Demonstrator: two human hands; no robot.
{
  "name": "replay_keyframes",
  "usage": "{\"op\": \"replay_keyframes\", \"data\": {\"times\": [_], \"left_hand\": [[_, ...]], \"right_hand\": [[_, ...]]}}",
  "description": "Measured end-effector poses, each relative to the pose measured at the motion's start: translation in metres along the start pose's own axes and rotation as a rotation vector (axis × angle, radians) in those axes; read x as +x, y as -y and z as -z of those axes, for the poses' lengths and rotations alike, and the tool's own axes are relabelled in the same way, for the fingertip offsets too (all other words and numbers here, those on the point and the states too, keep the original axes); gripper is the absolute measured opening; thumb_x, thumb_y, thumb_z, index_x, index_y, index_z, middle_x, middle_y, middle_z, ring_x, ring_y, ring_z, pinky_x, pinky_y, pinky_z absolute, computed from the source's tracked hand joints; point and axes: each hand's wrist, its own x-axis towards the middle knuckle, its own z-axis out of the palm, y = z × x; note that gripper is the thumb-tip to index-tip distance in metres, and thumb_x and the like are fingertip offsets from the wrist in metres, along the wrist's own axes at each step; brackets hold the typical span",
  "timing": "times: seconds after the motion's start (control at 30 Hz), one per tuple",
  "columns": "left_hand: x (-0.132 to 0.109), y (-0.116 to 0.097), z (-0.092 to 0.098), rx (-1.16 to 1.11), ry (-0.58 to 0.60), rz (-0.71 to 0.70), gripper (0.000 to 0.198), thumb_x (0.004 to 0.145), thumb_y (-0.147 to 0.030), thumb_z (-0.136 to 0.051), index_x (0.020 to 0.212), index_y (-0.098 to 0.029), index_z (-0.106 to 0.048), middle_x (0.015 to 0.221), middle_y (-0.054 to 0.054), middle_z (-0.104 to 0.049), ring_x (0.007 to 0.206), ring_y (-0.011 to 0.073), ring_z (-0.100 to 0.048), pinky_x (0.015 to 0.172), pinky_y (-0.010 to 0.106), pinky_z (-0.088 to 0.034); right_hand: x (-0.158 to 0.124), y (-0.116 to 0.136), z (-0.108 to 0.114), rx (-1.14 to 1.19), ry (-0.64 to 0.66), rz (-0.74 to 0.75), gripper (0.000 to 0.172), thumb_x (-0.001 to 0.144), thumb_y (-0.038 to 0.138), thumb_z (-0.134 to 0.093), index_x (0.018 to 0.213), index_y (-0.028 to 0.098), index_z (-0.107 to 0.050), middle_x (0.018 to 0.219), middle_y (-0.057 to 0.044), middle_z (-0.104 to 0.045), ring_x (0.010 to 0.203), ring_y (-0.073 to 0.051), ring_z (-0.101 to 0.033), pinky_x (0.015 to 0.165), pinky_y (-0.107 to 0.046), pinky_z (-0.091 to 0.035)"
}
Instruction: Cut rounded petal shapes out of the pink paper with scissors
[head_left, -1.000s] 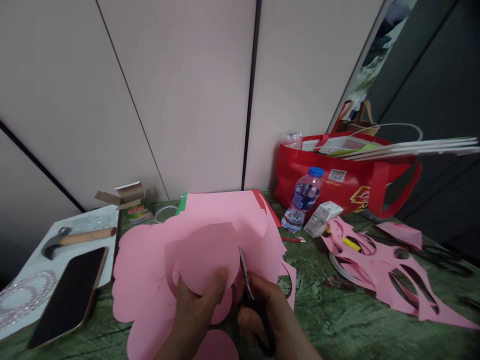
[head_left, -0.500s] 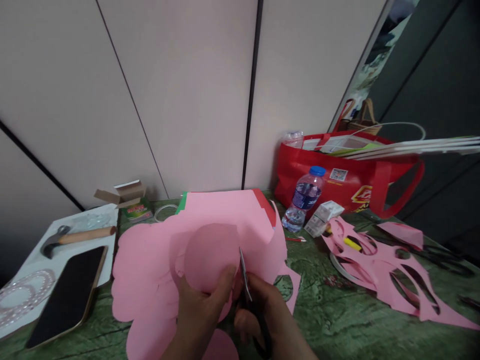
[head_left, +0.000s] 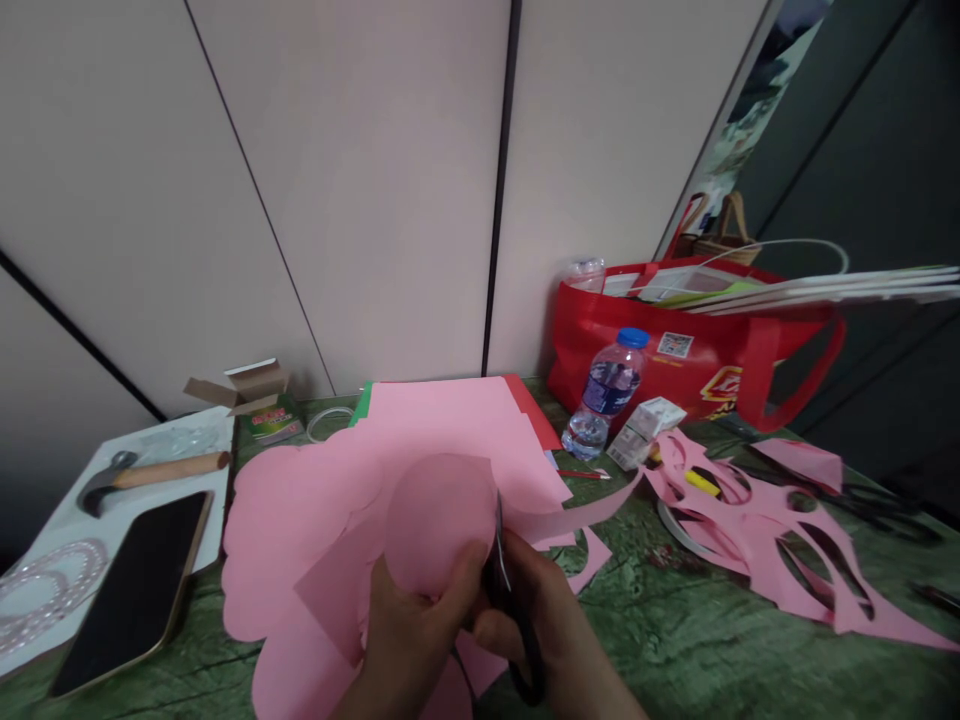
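My left hand (head_left: 420, 625) pinches a pink paper piece (head_left: 439, 515) with a rounded outline, thumb on top and fingers beneath. At its right edge, my right hand (head_left: 544, 610) grips black-handled scissors (head_left: 514, 615), whose blades point away from me along the curve. A narrow pink strip (head_left: 592, 512) trails off to the right of the blades. Below and behind lie large scalloped pink paper shapes (head_left: 289, 540). A stack of pink sheets (head_left: 450, 405) with green and red paper edges rests at the back.
Right of me are pink paper scraps (head_left: 780, 550), a water bottle (head_left: 609, 395), a small white box (head_left: 645, 432), a red pencil (head_left: 585, 474) and a red bag (head_left: 675, 345). On the left lie a phone (head_left: 135, 590), a hammer (head_left: 154, 475) and an opened small box (head_left: 266, 405).
The pink piece has turned and shifted slightly right with both hands. The offcut beside the blades has swung down and now stretches rightward as a strip.
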Motion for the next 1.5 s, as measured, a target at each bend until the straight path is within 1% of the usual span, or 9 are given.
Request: {"op": "replay_keyframes", "data": {"times": [0.13,0.27,0.33,0.5,0.73,0.93,1.1,1.3,1.5], "left_hand": [[0.0,0.0,0.0,0.014,-0.019,0.021,0.019,0.054,-0.034,-0.072,0.058,-0.016,-0.065,0.05,0.002,-0.067,0.049,0.0197,-0.064,0.045,0.026,-0.051],[-0.001,-0.002,0.0,-0.014,0.032,0.034,0.017,0.056,-0.033,-0.069,0.053,-0.017,-0.063,0.044,0.001,-0.064,0.043,0.0185,-0.06,0.041,0.025,-0.048],[-0.002,-0.002,0.0,-0.012,0.036,0.043,0.018,0.056,-0.034,-0.068,0.053,-0.017,-0.063,0.044,0.001,-0.064,0.044,0.0194,-0.061,0.041,0.026,-0.048],[-0.001,0.0,0.001,0.019,0.042,0.041,0.02,0.056,-0.036,-0.069,0.052,-0.018,-0.062,0.043,0.001,-0.062,0.043,0.0183,-0.059,0.041,0.025,-0.047],[-0.002,-0.002,-0.001,-0.049,0.032,0.053,0.016,0.055,-0.031,-0.069,0.055,-0.016,-0.065,0.045,0.001,-0.065,0.045,0.0191,-0.062,0.041,0.025,-0.049],[-0.003,-0.005,-0.003,-0.072,-0.02,0.029,0.016,0.052,-0.031,-0.071,0.056,-0.017,-0.066,0.05,0.001,-0.069,0.048,0.0198,-0.065,0.044,0.024,-0.052],[-0.002,-0.002,-0.002,-0.073,-0.012,0.011,0.014,0.054,-0.031,-0.069,0.054,-0.017,-0.066,0.047,0.0,-0.067,0.046,0.018,-0.063,0.042,0.023,-0.05],[-0.001,-0.001,0.0,-0.051,-0.002,0.01,0.017,0.055,-0.033,-0.069,0.057,-0.016,-0.065,0.049,0.003,-0.068,0.047,0.0192,-0.064,0.043,0.024,-0.051],[-0.001,-0.001,0.0,-0.008,-0.02,-0.001,0.018,0.056,-0.035,-0.068,0.053,-0.018,-0.061,0.042,-0.001,-0.06,0.041,0.0166,-0.059,0.039,0.023,-0.047]], "right_hand": [[0.0,0.002,0.001,-0.061,-0.002,0.005,0.053,0.055,0.06,-0.072,0.081,0.021,-0.046,0.061,0.006,-0.038,0.052,-0.011,-0.03,0.047,-0.023,-0.023],[-0.001,0.003,0.002,-0.059,-0.009,-0.016,0.06,0.05,0.064,-0.072,0.082,0.021,-0.046,0.06,0.006,-0.038,0.053,-0.011,-0.03,0.047,-0.024,-0.023],[-0.001,0.003,0.002,-0.064,0.001,-0.024,0.06,0.049,0.062,-0.075,0.081,0.02,-0.046,0.06,0.006,-0.039,0.053,-0.011,-0.03,0.047,-0.024,-0.023],[0.0,0.002,0.003,-0.07,0.015,-0.035,0.055,0.052,0.054,-0.078,0.08,0.02,-0.046,0.061,0.006,-0.041,0.053,-0.011,-0.031,0.047,-0.023,-0.024],[-0.002,0.003,0.002,-0.075,0.002,-0.011,0.054,0.055,0.059,-0.072,0.081,0.02,-0.045,0.061,0.006,-0.036,0.053,-0.011,-0.028,0.047,-0.024,-0.021],[0.001,-0.003,0.004,-0.02,0.022,0.022,0.049,0.058,0.053,-0.074,0.078,0.021,-0.044,0.06,0.007,-0.035,0.052,-0.01,-0.026,0.047,-0.024,-0.02],[0.001,-0.003,0.002,0.025,0.005,0.018,0.045,0.057,0.048,-0.076,0.076,0.022,-0.044,0.055,0.009,-0.031,0.049,-0.01,-0.024,0.047,-0.024,-0.021],[0.0,-0.006,0.0,0.032,-0.027,0.014,0.039,0.059,0.039,-0.078,0.074,0.022,-0.047,0.055,0.009,-0.035,0.048,-0.009,-0.026,0.047,-0.024,-0.025],[0.0,-0.012,0.005,0.031,-0.013,-0.015,0.038,0.059,0.03,-0.08,0.077,0.021,-0.048,0.056,0.008,-0.04,0.049,-0.009,-0.03,0.047,-0.023,-0.025]]}}
